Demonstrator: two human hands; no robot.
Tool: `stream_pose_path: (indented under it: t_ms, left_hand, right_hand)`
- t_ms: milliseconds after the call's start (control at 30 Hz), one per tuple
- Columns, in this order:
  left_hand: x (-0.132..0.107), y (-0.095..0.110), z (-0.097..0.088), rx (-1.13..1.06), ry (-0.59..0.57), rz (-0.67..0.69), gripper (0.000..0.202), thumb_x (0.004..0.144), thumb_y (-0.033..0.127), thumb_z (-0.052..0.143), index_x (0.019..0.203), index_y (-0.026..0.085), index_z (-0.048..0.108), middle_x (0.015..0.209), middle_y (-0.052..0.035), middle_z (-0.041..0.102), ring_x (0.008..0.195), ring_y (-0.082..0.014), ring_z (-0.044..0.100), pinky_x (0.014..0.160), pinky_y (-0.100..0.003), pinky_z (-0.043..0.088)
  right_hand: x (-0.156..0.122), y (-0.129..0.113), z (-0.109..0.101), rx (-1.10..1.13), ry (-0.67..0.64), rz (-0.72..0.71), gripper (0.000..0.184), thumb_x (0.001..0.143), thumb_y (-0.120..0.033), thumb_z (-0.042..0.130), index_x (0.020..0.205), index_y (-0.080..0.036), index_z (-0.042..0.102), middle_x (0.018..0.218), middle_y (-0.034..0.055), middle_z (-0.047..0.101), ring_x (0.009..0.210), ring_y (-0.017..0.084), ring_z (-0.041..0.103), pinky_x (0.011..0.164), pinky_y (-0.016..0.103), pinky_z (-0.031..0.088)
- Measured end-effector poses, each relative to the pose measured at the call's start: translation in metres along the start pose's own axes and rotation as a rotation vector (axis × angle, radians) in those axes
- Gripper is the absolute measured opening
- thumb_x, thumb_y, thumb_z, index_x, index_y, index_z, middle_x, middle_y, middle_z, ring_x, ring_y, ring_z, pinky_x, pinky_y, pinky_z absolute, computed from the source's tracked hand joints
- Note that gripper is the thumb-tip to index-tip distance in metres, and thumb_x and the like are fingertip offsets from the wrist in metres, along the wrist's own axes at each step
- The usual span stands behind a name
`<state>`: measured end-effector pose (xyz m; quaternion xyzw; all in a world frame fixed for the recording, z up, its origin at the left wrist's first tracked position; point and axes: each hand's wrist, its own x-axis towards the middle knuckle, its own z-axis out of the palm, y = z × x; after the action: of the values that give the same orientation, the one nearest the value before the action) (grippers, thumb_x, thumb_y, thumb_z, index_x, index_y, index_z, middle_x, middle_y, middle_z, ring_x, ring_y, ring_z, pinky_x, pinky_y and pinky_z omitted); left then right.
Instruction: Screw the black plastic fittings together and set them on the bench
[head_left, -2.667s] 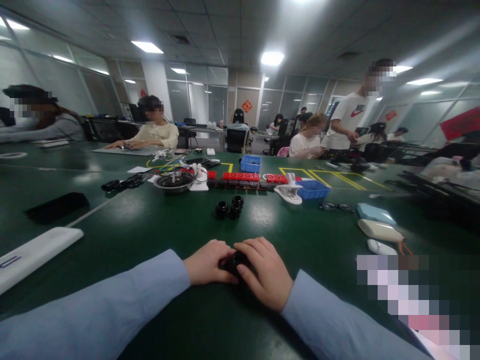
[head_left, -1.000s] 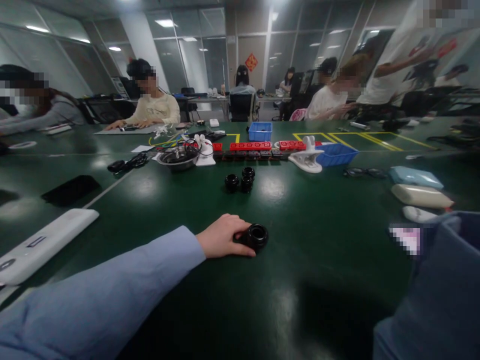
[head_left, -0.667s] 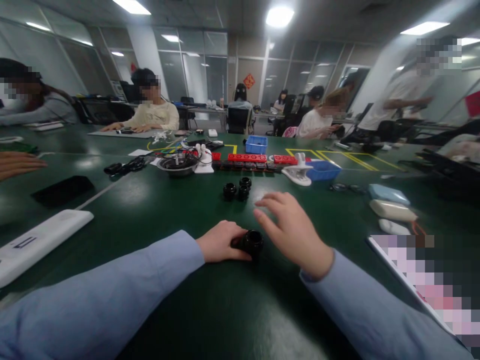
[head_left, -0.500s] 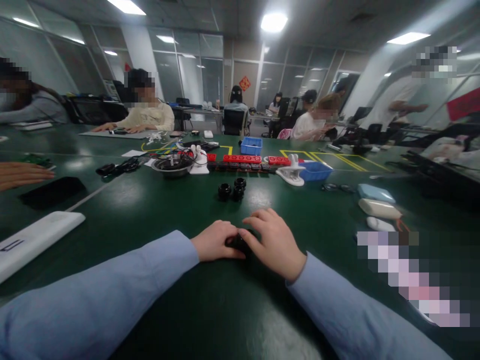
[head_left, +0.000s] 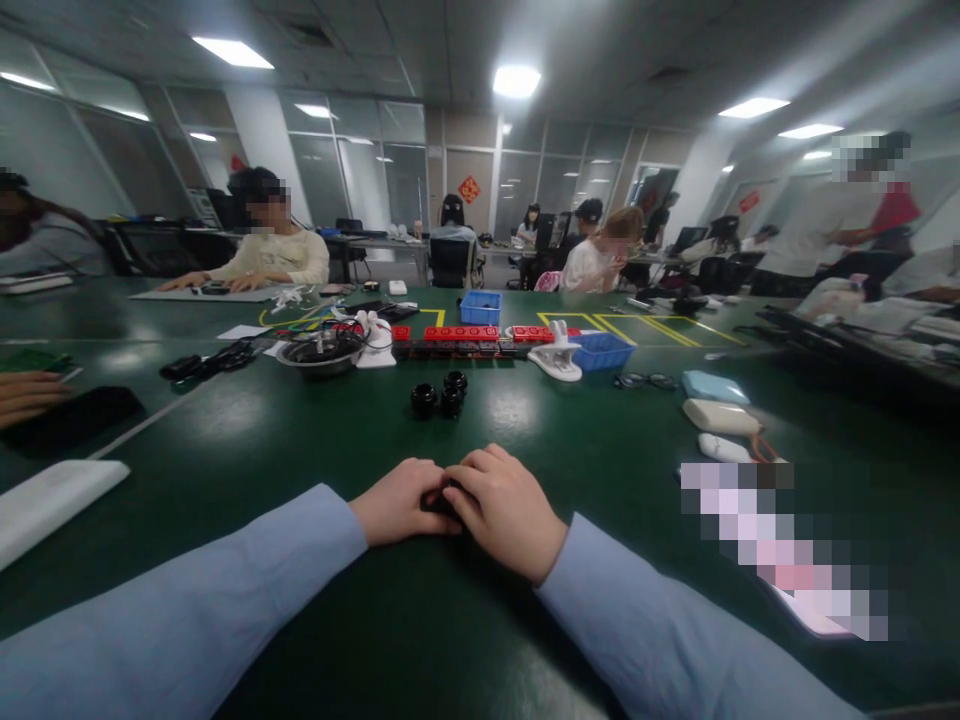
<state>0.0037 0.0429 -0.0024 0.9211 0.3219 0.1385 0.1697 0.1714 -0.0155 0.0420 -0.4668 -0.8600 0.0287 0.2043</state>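
My left hand (head_left: 397, 502) is closed, thumb and fingers pinching a small glossy black object (head_left: 440, 503). Curled over the other side of that object, my right hand (head_left: 510, 510) touches my left fingertips. Most of the black piece is covered by my fingers, so its kind cannot be made out. Just beyond my hands, three shiny black round pieces (head_left: 424, 400) stand close together on the green table (head_left: 330, 420).
Red power strips (head_left: 461, 333), a metal bowl (head_left: 319, 362), a white clip stand (head_left: 556, 360) and blue bins (head_left: 602, 352) lie farther back. Cases (head_left: 716, 388) and glasses (head_left: 645, 381) are at right, a white box (head_left: 60, 505) at left. A co-worker's hand (head_left: 34, 400) shows at far left.
My right fingers, raised and spread before, have come down and curled around the black object against my left hand. The view has tilted up and turned slightly right.
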Motion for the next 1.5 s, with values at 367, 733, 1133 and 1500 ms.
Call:
stream_pose_path:
  t_ms: [367,733,1133,1500]
  left_hand:
    - [0.001,0.001,0.000,0.038,-0.006,0.028,0.028,0.072,0.042,0.064,0.068,0.016,0.053,0.066,0.0031,0.051,0.064,-0.0134,0.047,0.061,-0.024,0.033]
    - [0.001,0.001,0.000,0.036,0.011,0.061,0.022,0.070,0.028,0.062,0.061,0.016,0.046,0.062,0.0039,0.048,0.061,-0.0128,0.045,0.059,-0.025,0.030]
    - [0.002,-0.002,-0.001,-0.043,0.005,0.080,0.034,0.071,0.043,0.065,0.063,0.016,0.046,0.061,0.0052,0.046,0.057,-0.0107,0.042,0.055,-0.022,0.027]
    - [0.000,0.004,-0.005,-0.027,-0.009,0.049,0.037,0.068,0.049,0.068,0.068,0.016,0.051,0.063,0.0050,0.048,0.063,-0.0127,0.046,0.060,-0.023,0.030]
  right_hand:
    - [-0.003,-0.003,-0.002,0.072,0.035,-0.025,0.017,0.087,-0.023,0.048,0.092,-0.020,0.063,0.087,0.0020,0.063,0.079,0.017,0.043,0.069,0.030,0.032]
    - [-0.008,-0.012,-0.007,0.079,-0.034,-0.212,0.016,0.083,-0.023,0.051,0.079,-0.018,0.065,0.079,0.0017,0.065,0.072,0.016,0.043,0.065,0.031,0.030]
    - [-0.004,0.007,-0.007,-0.098,-0.044,-0.159,0.039,0.088,-0.029,0.043,0.056,-0.017,0.060,0.057,0.0033,0.060,0.064,0.016,0.042,0.059,0.032,0.023]
    - [0.002,0.046,0.016,0.062,0.113,0.094,0.037,0.095,-0.030,0.027,0.106,-0.014,0.058,0.100,0.0080,0.063,0.089,0.021,0.052,0.075,0.035,0.036]
